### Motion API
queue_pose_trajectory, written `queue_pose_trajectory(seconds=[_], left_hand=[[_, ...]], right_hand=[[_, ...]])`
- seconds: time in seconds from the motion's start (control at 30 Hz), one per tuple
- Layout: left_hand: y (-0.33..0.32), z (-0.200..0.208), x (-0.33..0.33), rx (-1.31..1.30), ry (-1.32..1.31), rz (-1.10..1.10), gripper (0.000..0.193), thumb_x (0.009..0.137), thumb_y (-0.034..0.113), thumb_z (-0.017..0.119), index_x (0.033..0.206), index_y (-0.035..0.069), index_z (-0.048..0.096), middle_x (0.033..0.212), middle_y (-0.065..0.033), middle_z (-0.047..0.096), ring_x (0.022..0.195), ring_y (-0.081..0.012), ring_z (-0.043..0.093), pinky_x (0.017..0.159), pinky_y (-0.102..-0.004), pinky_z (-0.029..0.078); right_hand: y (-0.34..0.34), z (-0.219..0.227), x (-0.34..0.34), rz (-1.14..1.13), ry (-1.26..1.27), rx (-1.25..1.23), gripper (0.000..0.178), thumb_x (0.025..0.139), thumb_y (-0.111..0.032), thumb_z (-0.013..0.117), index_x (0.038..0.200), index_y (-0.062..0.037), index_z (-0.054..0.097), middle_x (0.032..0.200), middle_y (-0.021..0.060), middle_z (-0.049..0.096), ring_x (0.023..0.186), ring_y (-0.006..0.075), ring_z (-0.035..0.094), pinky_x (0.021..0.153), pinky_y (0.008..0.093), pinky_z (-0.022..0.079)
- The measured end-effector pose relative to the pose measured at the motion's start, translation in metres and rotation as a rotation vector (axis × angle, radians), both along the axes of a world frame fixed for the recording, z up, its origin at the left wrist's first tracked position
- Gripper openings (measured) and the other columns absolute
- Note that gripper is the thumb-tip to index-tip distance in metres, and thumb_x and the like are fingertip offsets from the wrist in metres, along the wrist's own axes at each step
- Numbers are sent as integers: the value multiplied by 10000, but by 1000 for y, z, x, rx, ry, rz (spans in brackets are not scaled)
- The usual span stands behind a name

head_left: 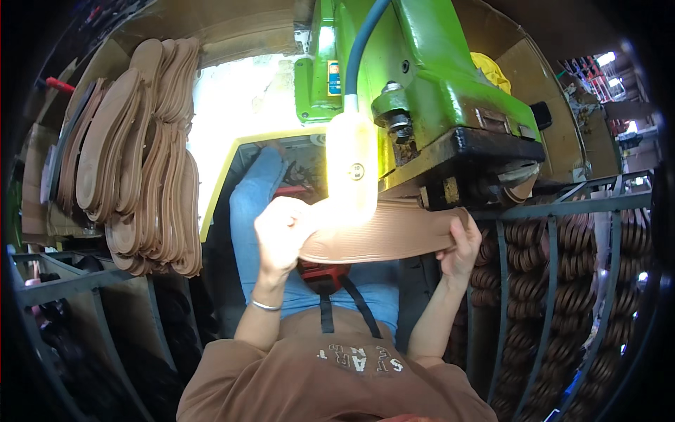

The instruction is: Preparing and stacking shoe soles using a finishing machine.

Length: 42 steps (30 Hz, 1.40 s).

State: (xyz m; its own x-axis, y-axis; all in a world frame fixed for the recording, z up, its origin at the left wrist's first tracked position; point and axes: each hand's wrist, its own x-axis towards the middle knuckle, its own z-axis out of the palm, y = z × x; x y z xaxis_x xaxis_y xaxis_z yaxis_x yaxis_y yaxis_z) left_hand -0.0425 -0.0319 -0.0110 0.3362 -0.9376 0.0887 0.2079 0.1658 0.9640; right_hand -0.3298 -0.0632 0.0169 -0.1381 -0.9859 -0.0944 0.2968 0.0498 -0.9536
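A brown ribbed shoe sole (380, 238) lies sideways between my two hands, just below the machine's head. My left hand (281, 235) is closed on its left end, partly washed out by glare. At the right end, my right hand (460, 243) grips the sole with thumb and bent fingers. Above the sole stands a green machine (429, 77) with a dark, worn working head (471, 162); I cannot tell whether the sole touches it. A brightly lit lamp (351, 169) on a blue cable hangs in front of the sole, hiding part of its upper edge.
Stacked brown soles (151, 162) stand on the left of the bench. A metal rack (555, 209) at the right holds many bundled brown soles, and another rack (77, 287) with dark items is at the lower left. Cardboard (239, 32) borders the bench; a yellow bag (491, 72) sits behind the machine.
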Motion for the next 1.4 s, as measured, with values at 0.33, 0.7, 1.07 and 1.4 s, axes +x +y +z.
queue_pose_trajectory(seconds=[0.33,0.7,1.07,1.4], left_hand=[[67,-51,85,311,162,-131,148,769,-51,644,778,32,522,731,-12,565,649,-53,525,614,-188,415],[96,-87,-37,504,-90,-630,331,765,60,746,1051,-36,610,994,-87,670,841,-115,625,746,-266,519],[32,-47,24,235,-165,-9,147,912,106,568,955,-35,576,852,-151,657,644,-166,646,571,-269,552],[11,87,244,-21,-1756,1164,302,815,213,682,1001,-21,634,1030,-177,627,948,-335,592,864,-410,473]], right_hand=[[-10,8,76,348,142,37,190,792,-109,710,882,14,597,717,49,622,505,57,542,379,162,387],[-18,17,94,291,417,-75,316,710,-72,790,889,86,583,759,45,657,692,60,610,575,194,481],[-6,70,-94,-529,-2,-269,479,887,-100,521,1326,-22,345,977,180,604,548,186,605,403,275,504],[-118,5,-49,-429,-426,-195,391,882,-63,527,1212,-29,320,928,176,558,758,336,637,621,422,563]])
